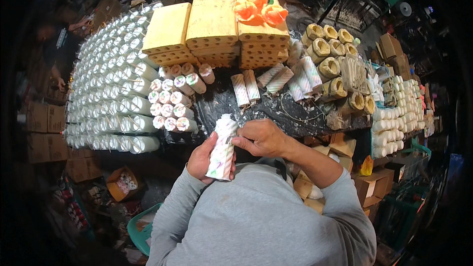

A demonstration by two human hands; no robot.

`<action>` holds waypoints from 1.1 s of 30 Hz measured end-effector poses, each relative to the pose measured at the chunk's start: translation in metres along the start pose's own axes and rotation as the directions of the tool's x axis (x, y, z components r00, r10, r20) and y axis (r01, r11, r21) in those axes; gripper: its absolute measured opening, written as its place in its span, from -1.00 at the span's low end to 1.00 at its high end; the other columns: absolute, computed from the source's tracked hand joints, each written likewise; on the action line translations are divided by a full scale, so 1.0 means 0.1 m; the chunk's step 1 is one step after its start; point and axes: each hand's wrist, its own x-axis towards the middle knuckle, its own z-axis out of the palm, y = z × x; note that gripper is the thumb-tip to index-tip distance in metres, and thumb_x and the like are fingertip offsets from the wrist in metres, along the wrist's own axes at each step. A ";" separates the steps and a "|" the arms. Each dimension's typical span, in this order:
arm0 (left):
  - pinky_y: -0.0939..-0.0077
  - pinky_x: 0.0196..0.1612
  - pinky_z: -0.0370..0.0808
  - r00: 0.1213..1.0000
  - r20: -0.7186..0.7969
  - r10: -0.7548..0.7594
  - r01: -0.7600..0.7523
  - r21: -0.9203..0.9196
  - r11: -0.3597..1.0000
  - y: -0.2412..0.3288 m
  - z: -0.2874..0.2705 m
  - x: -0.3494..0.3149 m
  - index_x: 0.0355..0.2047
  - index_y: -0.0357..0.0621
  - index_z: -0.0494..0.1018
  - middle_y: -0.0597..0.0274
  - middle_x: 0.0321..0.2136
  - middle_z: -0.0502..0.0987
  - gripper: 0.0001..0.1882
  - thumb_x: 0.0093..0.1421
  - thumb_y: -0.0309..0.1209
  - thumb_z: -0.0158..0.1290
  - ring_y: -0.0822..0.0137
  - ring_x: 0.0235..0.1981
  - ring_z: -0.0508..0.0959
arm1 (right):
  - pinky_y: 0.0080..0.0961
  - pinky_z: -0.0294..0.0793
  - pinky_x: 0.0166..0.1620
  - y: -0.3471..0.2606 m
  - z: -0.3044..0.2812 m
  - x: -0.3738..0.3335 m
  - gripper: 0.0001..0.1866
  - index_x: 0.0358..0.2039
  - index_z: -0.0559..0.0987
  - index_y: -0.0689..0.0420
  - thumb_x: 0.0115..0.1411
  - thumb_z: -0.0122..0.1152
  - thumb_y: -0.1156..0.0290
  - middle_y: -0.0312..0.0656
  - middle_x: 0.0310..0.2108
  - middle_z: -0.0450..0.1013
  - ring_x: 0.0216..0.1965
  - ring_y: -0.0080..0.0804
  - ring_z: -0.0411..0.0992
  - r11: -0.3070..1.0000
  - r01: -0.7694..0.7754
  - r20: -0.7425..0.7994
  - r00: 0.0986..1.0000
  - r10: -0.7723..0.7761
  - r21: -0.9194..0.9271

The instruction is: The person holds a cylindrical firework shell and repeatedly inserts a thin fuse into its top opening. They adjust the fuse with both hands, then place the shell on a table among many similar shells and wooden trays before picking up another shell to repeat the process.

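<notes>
My left hand [200,160] is wrapped round a white pillar candle [221,160] with twisted ridges and faint pink, green and purple streaks. It tilts slightly, in front of my body. My right hand [261,138] is closed in a pinch on a small metal blade [229,140] that touches the candle's side near its upper part. Most of the blade is hidden by the fingers. Beyond my hands, several streaked candles [239,90] lie on the black-covered table [217,108]. A stack of similar candles [177,98] lies left of them, with their ends facing me.
Rows of glass-like white cylinders with sticks [113,83] fill the left side. Yellow perforated blocks [212,22] stand at the back, with orange flower-shaped pieces [258,9] on top. Hollow yellowish molds [329,66] and white candles [387,133] stand right. Cardboard boxes [377,187] lie below.
</notes>
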 end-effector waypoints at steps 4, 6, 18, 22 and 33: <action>0.01 -0.38 0.69 1.000 0.010 -0.005 0.006 -0.055 0.998 -0.03 -0.02 -0.02 0.06 -0.23 0.52 -0.01 -0.28 0.65 -0.26 0.59 0.24 -0.32 0.04 -0.38 0.71 | -0.12 0.44 -0.44 -0.03 0.04 0.00 -0.60 -0.47 0.59 0.17 0.41 0.41 0.16 -0.10 -0.58 0.41 -0.54 -0.04 0.47 1.000 -0.019 -0.001 1.000 0.019 0.012; 0.01 -0.38 0.68 1.000 0.004 -0.006 0.006 -0.038 0.999 -0.04 -0.03 -0.03 0.04 -0.23 0.52 -0.02 -0.28 0.65 -0.26 0.60 0.24 -0.33 0.04 -0.38 0.71 | -0.12 0.44 -0.44 -0.05 0.04 0.00 -0.61 -0.46 0.60 0.18 0.40 0.41 0.17 -0.10 -0.59 0.41 -0.55 -0.04 0.47 1.000 -0.008 -0.008 1.000 0.008 0.012; 0.00 -0.36 0.68 1.000 0.016 -0.017 0.017 0.001 1.000 -0.05 -0.03 -0.02 0.04 -0.18 0.53 0.00 -0.30 0.65 -0.28 0.61 0.22 -0.34 0.04 -0.39 0.71 | -0.17 0.46 -0.45 -0.03 0.02 -0.02 -0.66 -0.40 0.69 0.19 0.37 0.47 0.17 -0.10 -0.56 0.49 -0.54 -0.07 0.51 0.996 -0.020 0.000 1.000 0.020 0.090; -0.01 -0.36 0.68 0.999 0.051 -0.017 0.018 -0.028 0.999 -0.06 -0.06 0.00 0.05 -0.16 0.54 0.00 -0.29 0.65 -0.29 0.60 0.23 -0.33 0.04 -0.39 0.71 | -0.18 0.46 -0.44 -0.06 0.05 -0.05 -0.66 -0.40 0.72 0.19 0.41 0.42 0.17 -0.09 -0.55 0.50 -0.54 -0.09 0.51 0.992 -0.088 0.021 0.996 0.086 0.086; -0.05 -0.35 0.69 0.992 0.120 -0.024 0.040 -0.137 0.990 -0.12 -0.12 0.02 0.08 -0.16 0.53 -0.03 -0.27 0.67 -0.30 0.61 0.22 -0.33 0.01 -0.36 0.74 | -0.19 0.48 -0.40 -0.11 0.14 -0.12 -0.71 -0.38 0.72 0.16 0.36 0.47 0.20 -0.11 -0.54 0.50 -0.53 -0.11 0.51 0.999 -0.047 -0.036 0.998 0.047 0.018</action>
